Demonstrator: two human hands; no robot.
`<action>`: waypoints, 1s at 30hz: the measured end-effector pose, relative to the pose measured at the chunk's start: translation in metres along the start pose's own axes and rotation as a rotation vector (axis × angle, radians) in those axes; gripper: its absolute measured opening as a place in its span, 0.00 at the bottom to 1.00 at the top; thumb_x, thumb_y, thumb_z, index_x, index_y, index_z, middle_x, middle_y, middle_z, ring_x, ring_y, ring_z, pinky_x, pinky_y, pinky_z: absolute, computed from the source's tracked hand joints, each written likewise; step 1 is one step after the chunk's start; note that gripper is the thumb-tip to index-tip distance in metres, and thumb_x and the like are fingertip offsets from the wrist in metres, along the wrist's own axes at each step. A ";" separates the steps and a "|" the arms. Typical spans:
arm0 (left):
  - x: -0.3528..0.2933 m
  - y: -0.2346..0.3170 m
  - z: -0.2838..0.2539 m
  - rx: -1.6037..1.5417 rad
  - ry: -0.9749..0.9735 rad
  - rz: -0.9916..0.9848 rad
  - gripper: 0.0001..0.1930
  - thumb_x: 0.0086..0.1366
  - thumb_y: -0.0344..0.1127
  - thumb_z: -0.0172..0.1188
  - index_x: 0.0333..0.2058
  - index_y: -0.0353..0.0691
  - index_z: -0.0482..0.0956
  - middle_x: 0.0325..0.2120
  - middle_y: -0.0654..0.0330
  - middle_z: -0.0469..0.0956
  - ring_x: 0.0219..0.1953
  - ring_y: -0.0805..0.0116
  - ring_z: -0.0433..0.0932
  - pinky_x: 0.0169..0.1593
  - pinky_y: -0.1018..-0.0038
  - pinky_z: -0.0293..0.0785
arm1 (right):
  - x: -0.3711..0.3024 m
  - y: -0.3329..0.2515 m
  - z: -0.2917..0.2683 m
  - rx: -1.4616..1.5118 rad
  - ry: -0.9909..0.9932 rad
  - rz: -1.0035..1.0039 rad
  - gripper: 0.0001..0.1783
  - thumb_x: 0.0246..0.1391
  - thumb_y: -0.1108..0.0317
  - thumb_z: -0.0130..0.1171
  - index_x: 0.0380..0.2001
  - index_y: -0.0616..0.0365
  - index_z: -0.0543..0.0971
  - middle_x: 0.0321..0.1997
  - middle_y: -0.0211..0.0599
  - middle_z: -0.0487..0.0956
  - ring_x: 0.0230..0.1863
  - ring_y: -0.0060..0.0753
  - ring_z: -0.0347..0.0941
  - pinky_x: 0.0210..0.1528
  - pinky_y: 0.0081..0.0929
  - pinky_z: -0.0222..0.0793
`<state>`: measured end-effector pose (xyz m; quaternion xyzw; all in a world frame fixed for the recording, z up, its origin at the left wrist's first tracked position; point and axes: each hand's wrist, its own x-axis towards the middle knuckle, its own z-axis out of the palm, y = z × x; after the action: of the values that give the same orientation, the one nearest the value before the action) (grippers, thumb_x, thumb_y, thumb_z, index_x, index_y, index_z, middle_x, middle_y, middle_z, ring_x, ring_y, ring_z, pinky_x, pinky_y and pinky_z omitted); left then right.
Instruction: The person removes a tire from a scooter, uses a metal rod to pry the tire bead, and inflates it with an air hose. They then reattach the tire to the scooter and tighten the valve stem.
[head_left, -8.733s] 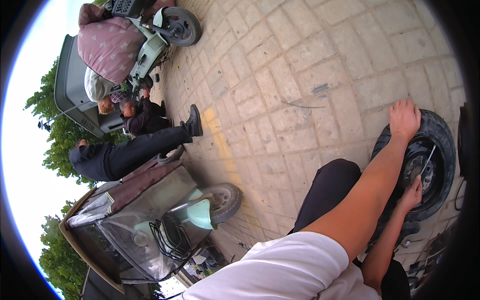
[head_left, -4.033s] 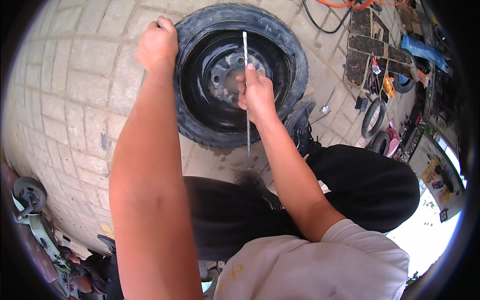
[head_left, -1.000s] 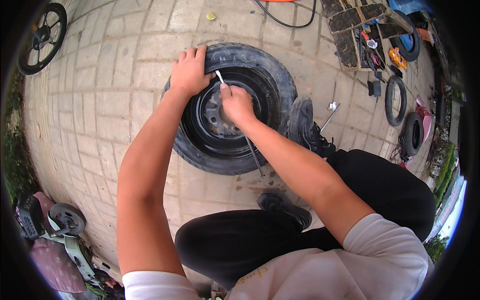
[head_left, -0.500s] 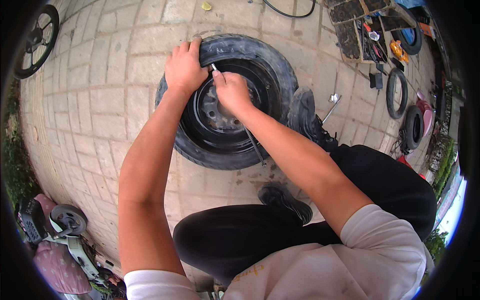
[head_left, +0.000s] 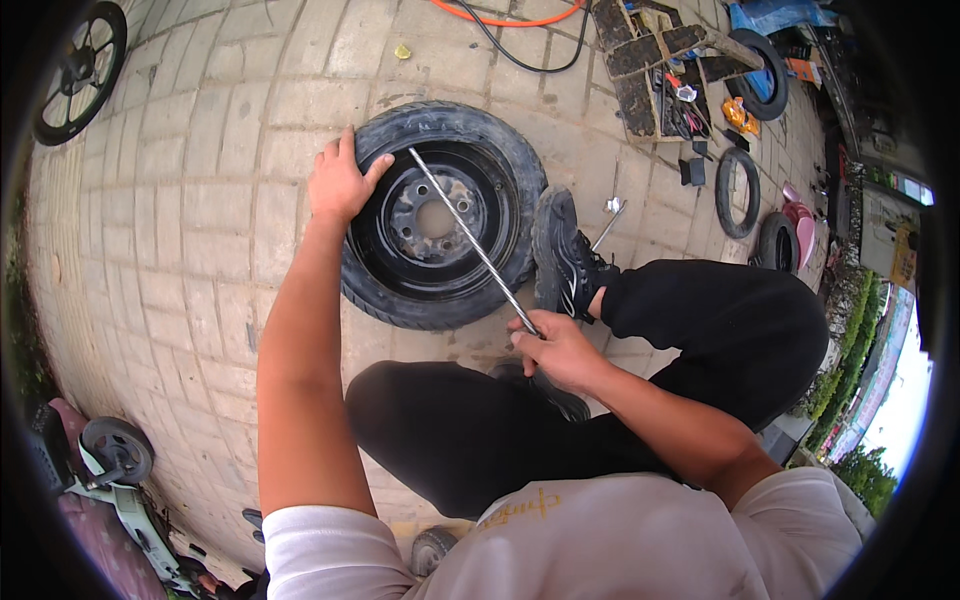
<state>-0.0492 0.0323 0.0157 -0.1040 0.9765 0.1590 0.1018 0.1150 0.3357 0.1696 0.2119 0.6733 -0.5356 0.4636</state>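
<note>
A black tyre [head_left: 440, 118] on a black steel wheel rim [head_left: 462, 192] lies flat on the paving before me. My left hand [head_left: 340, 182] rests on the tyre's left side, open, its thumb and fingers spread apart. Low on the right, my right hand [head_left: 557, 348] is closed round one end of a long metal tyre lever [head_left: 470, 238]. The lever slants across the wheel, its far tip at the tyre's inner edge, near my left thumb. Whether the tip is under the tyre's bead I cannot tell.
My shoe [head_left: 565, 255] stands against the tyre's right side. Beyond lie a metal tool [head_left: 608, 228], a dirty toolbox [head_left: 632, 75], loose tyres [head_left: 738, 195] and hoses [head_left: 520, 20]. A spoked wheel [head_left: 82, 68] is far left; a scooter [head_left: 125, 500] stands lower left.
My right hand has drawn back from the rim's upper edge toward my knees, now gripping the lever's near end. My left hand has slid slightly down the tyre's side and its thumb has spread.
</note>
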 end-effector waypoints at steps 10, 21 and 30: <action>0.006 -0.001 0.007 -0.140 0.087 -0.402 0.29 0.68 0.62 0.41 0.46 0.45 0.81 0.41 0.50 0.81 0.43 0.46 0.79 0.46 0.55 0.75 | 0.022 -0.041 -0.001 -0.644 0.642 -1.145 0.16 0.46 0.84 0.55 0.41 0.66 0.79 0.22 0.35 0.73 0.21 0.35 0.67 0.29 0.32 0.67; 0.010 0.000 0.006 -0.136 0.064 -0.407 0.27 0.69 0.61 0.40 0.44 0.48 0.82 0.39 0.51 0.82 0.41 0.45 0.80 0.44 0.54 0.75 | 0.057 -0.204 0.033 0.419 0.410 -1.496 0.16 0.64 0.75 0.41 0.49 0.74 0.71 0.14 0.27 0.63 0.14 0.16 0.54 0.22 0.22 0.64; 0.017 -0.003 0.006 -0.189 0.035 -0.405 0.27 0.69 0.60 0.41 0.45 0.46 0.80 0.43 0.50 0.80 0.46 0.46 0.78 0.47 0.54 0.74 | 0.161 -0.382 0.024 0.158 0.616 -1.223 0.09 0.57 0.73 0.47 0.31 0.64 0.78 0.15 0.27 0.68 0.12 0.19 0.59 0.14 0.21 0.57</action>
<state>-0.0637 0.0281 0.0054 -0.3099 0.9181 0.2241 0.1044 -0.2517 0.1506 0.2332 -0.0302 0.7318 -0.6638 -0.1514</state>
